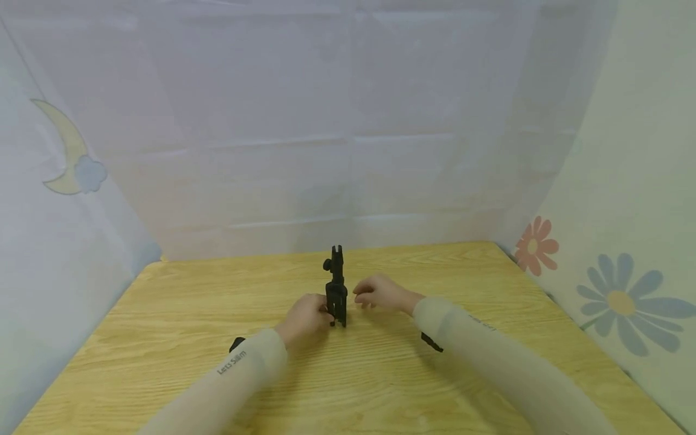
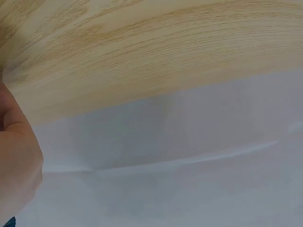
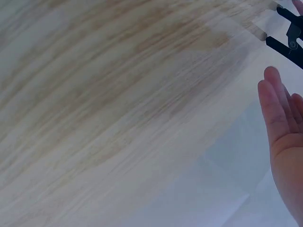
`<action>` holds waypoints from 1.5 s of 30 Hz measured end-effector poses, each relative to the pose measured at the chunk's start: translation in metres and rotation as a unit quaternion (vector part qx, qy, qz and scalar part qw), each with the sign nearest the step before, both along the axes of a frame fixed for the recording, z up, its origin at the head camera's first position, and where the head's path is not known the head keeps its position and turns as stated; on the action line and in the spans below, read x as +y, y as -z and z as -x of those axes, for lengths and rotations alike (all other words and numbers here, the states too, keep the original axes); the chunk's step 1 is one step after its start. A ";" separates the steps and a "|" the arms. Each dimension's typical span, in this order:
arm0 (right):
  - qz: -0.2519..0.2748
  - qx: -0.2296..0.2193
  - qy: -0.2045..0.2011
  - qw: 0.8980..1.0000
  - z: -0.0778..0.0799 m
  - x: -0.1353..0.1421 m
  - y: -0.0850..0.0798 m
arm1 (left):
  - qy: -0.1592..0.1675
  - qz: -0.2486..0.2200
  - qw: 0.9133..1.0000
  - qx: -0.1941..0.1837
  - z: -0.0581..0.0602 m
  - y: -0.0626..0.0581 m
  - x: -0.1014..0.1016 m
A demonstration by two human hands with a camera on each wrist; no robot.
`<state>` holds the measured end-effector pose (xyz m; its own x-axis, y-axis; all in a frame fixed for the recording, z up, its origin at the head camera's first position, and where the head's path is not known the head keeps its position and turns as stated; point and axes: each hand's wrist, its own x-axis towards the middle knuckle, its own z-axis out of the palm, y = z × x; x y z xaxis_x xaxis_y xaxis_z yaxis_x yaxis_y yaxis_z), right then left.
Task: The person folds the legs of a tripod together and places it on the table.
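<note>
A black stand (image 1: 337, 284) with splayed legs, a small side knob and a forked top stands upright at the middle of the table. My left hand (image 1: 306, 317) grips it low on its left side, thumb in front and the other fingers partly hidden behind it. In the left wrist view only part of that hand (image 2: 19, 156) shows at the edge. Just right of the stand, my right hand (image 1: 383, 293) hovers with relaxed fingers and holds nothing. The right wrist view has the stand's hinged black legs (image 3: 284, 47) right above the fingertips.
The wooden table (image 1: 190, 302) meets a pale hanging sheet (image 1: 348, 151) at the back and printed side walls. One small black piece (image 1: 237, 344) lies beside my left sleeve; another black piece (image 1: 432, 342) is partly under my right forearm.
</note>
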<state>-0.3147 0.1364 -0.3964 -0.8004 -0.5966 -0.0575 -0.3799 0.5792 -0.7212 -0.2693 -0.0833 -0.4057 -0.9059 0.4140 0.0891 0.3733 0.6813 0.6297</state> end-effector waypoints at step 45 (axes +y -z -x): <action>0.062 0.020 -0.039 0.997 -0.022 -0.012 0.009 | 0.012 -0.046 0.999 0.022 -0.013 0.001 0.001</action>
<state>-0.2932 0.1244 -0.4049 -0.7508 -0.6585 0.0517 -0.4501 0.4529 -0.7696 -0.2565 -0.0821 -0.4072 -0.8899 0.4240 0.1683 0.4182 0.6113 0.6719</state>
